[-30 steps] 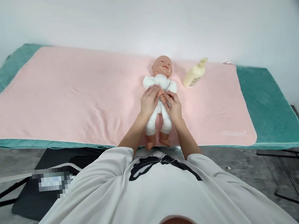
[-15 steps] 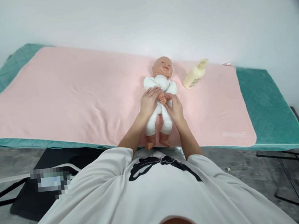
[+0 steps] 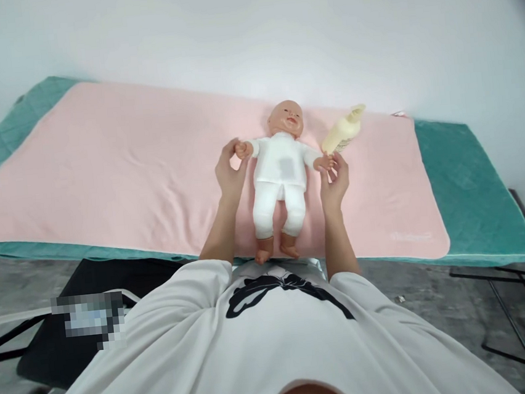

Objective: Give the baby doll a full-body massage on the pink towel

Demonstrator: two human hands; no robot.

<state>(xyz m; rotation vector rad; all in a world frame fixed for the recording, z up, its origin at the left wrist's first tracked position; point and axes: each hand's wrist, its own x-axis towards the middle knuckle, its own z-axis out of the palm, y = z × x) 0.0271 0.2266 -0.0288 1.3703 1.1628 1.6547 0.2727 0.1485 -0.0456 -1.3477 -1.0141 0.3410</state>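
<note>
A baby doll (image 3: 279, 167) in white clothes lies on its back on a pink cloth (image 3: 114, 155), head toward the wall and bare feet at the near edge. Its arms are spread out to both sides, and a grey patch shows on its chest. My left hand (image 3: 231, 170) is closed round the doll's hand at the left. At the right, my right hand (image 3: 336, 177) pinches the doll's other hand between thumb and fingers. Just beyond my right hand, a pale yellow pump bottle (image 3: 343, 130) lies on the cloth.
Under the cloth is a green padded cover (image 3: 470, 189), showing at both ends of the table. A white wall (image 3: 246, 31) stands behind. Below left is a black seat (image 3: 50, 360) with a blurred item on it; black metal legs (image 3: 510, 312) stand at the lower right.
Both my hands have moved apart, drawing the doll's hands from over its belly out to its sides. The doll's chest is now uncovered. The bottle has stayed where it was.
</note>
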